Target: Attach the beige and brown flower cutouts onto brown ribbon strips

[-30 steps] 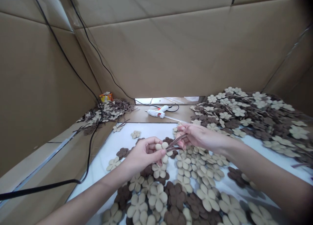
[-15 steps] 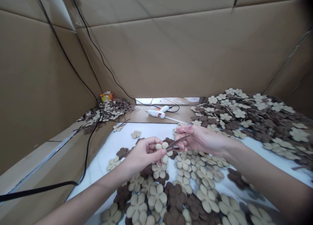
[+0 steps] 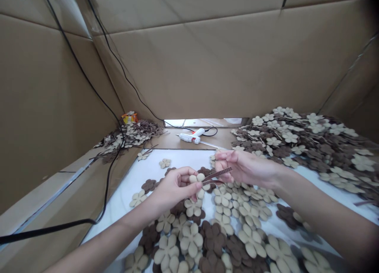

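Note:
My left hand (image 3: 180,184) is closed, with thumb and fingers pinching a beige felt flower (image 3: 196,181) together with a brown checked ribbon (image 3: 217,173). The ribbon's two tails stick out to the right from the flower. Close by, my right hand (image 3: 229,164) has its fingers loosely curled and apart, beside the tails; one tail crosses in front of its fingers. I see no firm grip there. Below both hands, beige flowers (image 3: 191,239) and dark brown flowers (image 3: 213,237) lie overlapping on a white board (image 3: 186,156).
A white glue gun (image 3: 191,137) lies at the back, its cord behind it. A large flower pile (image 3: 299,140) rises at the right; ribbons and flowers (image 3: 136,134) heap at the left beside an orange packet (image 3: 129,117). A black cable (image 3: 108,178) hangs at the left. Cardboard walls (image 3: 189,71) enclose the space.
My right hand has shifted slightly right, away from the flower, and the ribbon's tails show a little differently. My left hand keeps its pinch.

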Tool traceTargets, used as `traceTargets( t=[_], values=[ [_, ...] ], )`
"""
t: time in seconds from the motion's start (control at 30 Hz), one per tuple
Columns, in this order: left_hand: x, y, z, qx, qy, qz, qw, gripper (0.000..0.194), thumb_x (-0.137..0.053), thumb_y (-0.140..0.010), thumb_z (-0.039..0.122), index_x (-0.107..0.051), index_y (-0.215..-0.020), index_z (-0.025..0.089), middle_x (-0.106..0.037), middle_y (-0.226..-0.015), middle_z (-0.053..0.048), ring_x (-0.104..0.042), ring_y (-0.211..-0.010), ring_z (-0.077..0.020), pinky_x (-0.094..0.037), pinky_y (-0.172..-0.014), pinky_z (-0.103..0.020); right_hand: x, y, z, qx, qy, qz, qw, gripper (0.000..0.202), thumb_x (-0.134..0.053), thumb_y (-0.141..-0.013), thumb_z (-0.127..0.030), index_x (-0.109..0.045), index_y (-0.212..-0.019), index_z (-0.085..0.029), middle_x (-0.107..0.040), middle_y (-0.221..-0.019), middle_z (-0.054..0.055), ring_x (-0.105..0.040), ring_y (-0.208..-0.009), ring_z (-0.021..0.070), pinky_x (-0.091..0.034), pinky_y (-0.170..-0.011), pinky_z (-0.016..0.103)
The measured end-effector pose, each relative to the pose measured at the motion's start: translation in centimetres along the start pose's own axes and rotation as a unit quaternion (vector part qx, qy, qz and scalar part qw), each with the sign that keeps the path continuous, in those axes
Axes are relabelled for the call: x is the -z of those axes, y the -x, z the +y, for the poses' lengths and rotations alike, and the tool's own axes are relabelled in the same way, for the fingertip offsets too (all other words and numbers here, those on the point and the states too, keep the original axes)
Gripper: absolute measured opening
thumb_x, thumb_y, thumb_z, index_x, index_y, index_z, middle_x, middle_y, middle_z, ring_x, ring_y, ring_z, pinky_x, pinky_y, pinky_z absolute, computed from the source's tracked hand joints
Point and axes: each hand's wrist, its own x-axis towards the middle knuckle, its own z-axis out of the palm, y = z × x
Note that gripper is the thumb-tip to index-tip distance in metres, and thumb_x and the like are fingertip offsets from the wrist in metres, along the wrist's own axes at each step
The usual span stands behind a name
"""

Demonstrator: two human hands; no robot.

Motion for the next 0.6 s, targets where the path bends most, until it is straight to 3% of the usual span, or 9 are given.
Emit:
traceTargets(
  t=[0.27, 0.43, 0.6],
  values=[
    [0.0, 0.0, 0.1, 0.005, 0.0, 0.004, 1.0, 0.031, -0.07, -0.071, 0.038, -0.056, -0.085, 0.015, -0.062, -0.069, 0.0, -0.059, -0.057, -0.0116, -0.048, -0.059, -0.025, 0.0, 0.3, 0.0, 0.01, -0.02, -0.011, 1.0, 0.018, -0.05, -0.085, -0.033, -0.037, -0.081, -0.021, -0.055, -0.076, 0.0, -0.048, -0.06, 0.0129, -0.037, -0.07, 0.032],
    [-0.1, 0.1, 0.4, 0.005, -0.008, 0.004, 1.0, 0.03, -0.069, -0.072, 0.038, -0.055, -0.085, 0.015, -0.063, -0.069, -0.001, -0.059, -0.057, -0.0122, -0.047, -0.059, -0.025, -0.4, 0.2, -0.5, 0.004, -0.004, 0.045, 0.999, 0.02, -0.034, -0.089, -0.035, -0.035, -0.076, -0.021, -0.053, -0.067, -0.001, -0.047, -0.058, 0.0132, -0.036, -0.064, 0.028],
    [-0.1, 0.1, 0.8, 0.009, -0.027, 0.026, 0.999, 0.028, -0.069, -0.073, 0.037, -0.056, -0.083, 0.015, -0.06, -0.065, 0.002, -0.059, -0.055, -0.0112, -0.045, -0.057, -0.023, -0.4, 0.0, -1.2, 0.16, 0.087, 0.117, 0.976, 0.029, -0.035, -0.091, -0.048, -0.035, -0.076, -0.024, -0.051, -0.061, -0.003, -0.049, -0.062, 0.0155, -0.041, -0.068, 0.031]
  ],
)
